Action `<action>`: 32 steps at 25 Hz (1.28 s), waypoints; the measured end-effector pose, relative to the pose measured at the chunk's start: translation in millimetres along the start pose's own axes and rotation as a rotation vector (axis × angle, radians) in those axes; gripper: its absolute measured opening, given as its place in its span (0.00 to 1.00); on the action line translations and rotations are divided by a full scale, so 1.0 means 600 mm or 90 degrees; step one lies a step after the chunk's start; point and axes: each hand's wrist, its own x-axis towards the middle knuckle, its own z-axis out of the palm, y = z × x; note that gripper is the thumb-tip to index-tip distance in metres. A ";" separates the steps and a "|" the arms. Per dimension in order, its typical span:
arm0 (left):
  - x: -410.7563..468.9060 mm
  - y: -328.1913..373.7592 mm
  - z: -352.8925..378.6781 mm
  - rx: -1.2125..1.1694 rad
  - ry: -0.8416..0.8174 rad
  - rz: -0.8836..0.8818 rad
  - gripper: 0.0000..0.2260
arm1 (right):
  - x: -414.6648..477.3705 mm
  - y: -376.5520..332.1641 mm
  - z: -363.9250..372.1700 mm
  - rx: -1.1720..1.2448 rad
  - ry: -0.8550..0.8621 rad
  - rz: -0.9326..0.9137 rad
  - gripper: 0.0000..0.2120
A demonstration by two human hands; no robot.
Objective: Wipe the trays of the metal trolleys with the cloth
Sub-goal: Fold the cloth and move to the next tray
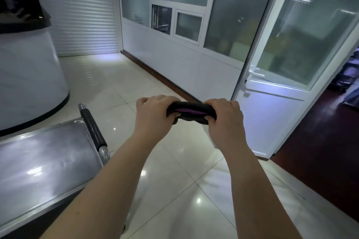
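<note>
Left hand (pixel 153 116) and right hand (pixel 223 118), fingers curled, grip opposite ends of a bunched dark cloth (pixel 191 112) held above the tiled floor (pixel 174 190); its ends are hidden in the fists. Metal trolley tray (pixel 42 165), cut off lower left, with black handle (pixel 93 128); open glass door (pixel 291 64) at right.

Your left hand (pixel 153 116) and right hand (pixel 223 120) hide both ends of the bunched black-and-purple cloth (pixel 191 111). The shiny steel trolley tray (pixel 44 161) runs off the left edge, its near corner behind your left forearm (pixel 108 190).
</note>
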 end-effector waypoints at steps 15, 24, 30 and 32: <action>0.321 -0.367 0.198 0.036 0.061 -0.107 0.10 | 0.381 0.007 0.395 -0.013 -0.094 -0.068 0.14; 0.462 -0.716 0.256 0.071 0.062 -0.339 0.06 | 0.648 -0.101 0.765 0.076 -0.242 -0.194 0.14; 0.591 -0.962 0.256 0.230 0.143 -0.446 0.04 | 0.858 -0.213 1.063 0.235 -0.319 -0.326 0.14; 0.628 -1.014 0.241 0.279 0.160 -0.484 0.04 | 0.916 -0.260 1.132 0.259 -0.355 -0.381 0.13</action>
